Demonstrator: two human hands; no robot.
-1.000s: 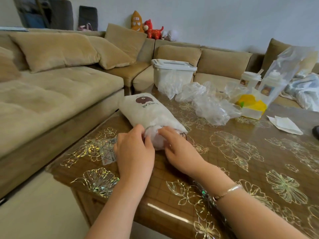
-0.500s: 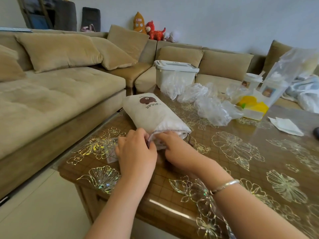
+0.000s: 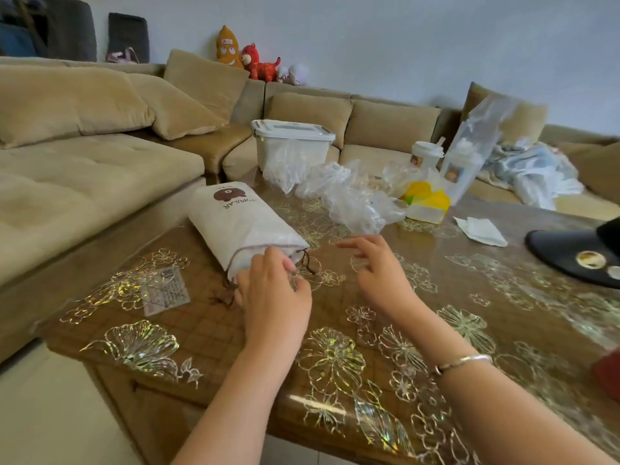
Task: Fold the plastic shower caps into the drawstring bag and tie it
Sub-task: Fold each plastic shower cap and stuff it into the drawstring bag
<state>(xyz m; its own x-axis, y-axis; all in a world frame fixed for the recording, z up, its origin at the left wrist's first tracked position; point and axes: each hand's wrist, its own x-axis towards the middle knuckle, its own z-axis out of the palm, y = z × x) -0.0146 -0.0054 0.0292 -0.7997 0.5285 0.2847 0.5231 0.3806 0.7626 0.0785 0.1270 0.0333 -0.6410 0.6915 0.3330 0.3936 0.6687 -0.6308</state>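
Note:
A white drawstring bag (image 3: 235,226) with a brown bear print lies stuffed on the table (image 3: 335,347), its mouth toward me. My left hand (image 3: 271,293) grips the bag's mouth, fingers curled over the gathered cloth. Brown cord ends (image 3: 305,261) trail at the mouth's right side, and more cord (image 3: 226,295) lies left of my hand. My right hand (image 3: 379,266) hovers to the right of the bag, fingers spread and holding nothing. Several loose clear plastic shower caps (image 3: 352,203) are piled farther back.
A lidded clear box (image 3: 292,137) stands at the table's far edge. Cups in a plastic bag (image 3: 469,156), a yellow-topped box (image 3: 426,203), a tissue (image 3: 479,229) and a black object (image 3: 577,256) lie to the right. A small card (image 3: 164,290) sits left; sofa (image 3: 84,182) beyond.
My right hand has let go of the bag's mouth and moved off to the right, fingers open. The plastic that bulged out is now inside. My left hand stays at the mouth.

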